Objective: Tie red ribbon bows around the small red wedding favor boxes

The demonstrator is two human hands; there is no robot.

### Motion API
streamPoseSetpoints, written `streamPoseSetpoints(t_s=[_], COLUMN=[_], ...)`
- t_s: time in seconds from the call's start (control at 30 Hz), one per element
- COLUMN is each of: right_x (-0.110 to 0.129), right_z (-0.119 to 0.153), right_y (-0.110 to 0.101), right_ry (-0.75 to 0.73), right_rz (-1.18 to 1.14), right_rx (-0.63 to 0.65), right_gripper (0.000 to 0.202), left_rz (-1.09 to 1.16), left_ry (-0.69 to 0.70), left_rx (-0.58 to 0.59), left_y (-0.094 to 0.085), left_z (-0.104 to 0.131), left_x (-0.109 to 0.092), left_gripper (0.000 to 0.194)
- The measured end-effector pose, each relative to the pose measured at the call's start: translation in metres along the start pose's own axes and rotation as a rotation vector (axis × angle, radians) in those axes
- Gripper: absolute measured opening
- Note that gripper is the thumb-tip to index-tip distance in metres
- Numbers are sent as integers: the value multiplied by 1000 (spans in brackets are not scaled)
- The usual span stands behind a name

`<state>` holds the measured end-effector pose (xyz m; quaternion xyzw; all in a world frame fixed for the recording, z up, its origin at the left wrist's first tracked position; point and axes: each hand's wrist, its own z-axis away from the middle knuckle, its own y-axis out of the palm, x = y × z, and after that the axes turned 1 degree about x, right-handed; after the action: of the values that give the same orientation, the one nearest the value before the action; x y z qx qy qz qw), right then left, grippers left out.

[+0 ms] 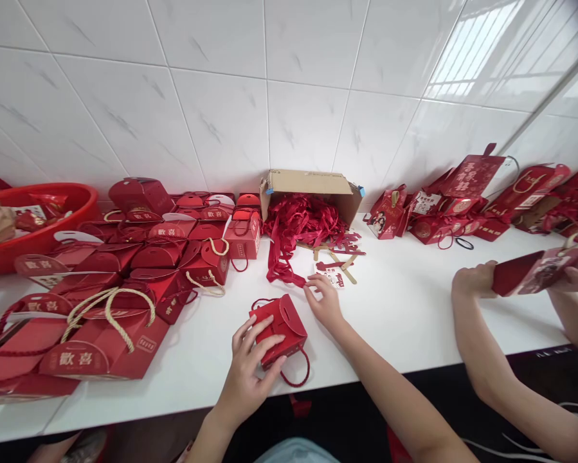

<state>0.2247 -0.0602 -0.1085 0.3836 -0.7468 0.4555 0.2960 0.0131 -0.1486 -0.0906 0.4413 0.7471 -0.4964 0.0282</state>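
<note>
My left hand (252, 354) rests over a small red gift box (291, 318), fingers spread across its top and thumb at its near side. The box sits on the white table, with a dark red cord handle (307, 373) looping out in front and another behind. My right hand (325, 301) pinches the end of a red ribbon (289, 276) just beyond the box. That ribbon trails back to a heap of red ribbons (305, 218) spilling from a cardboard box (312, 182) lying on its side against the tiled wall.
Rows of finished-looking red gift boxes (158, 257) fill the left, beside a red plastic basin (83, 199). Gold and red paper pieces (346, 263) lie near the ribbons. At right, more red boxes (443, 212) stand by a black ring (464, 244); a co-worker's hands (476, 280) hold a red box.
</note>
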Motion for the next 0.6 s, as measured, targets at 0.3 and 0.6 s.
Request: streamPoseSetpoints(t_s=[0.3,0.6], right_x=[68,124], right_z=[60,115], right_y=[-109,-112], right_ry=[159,433], right_rz=[-580,-856], right_rx=[-282,525], right_gripper=[12,29], left_rz=[250,871], left_ry=[36,-31], left_rx=[63,500], left_y=[-11,-29], left_z=[-24,-32], left_x=[-18,-89], left_gripper=[41,59])
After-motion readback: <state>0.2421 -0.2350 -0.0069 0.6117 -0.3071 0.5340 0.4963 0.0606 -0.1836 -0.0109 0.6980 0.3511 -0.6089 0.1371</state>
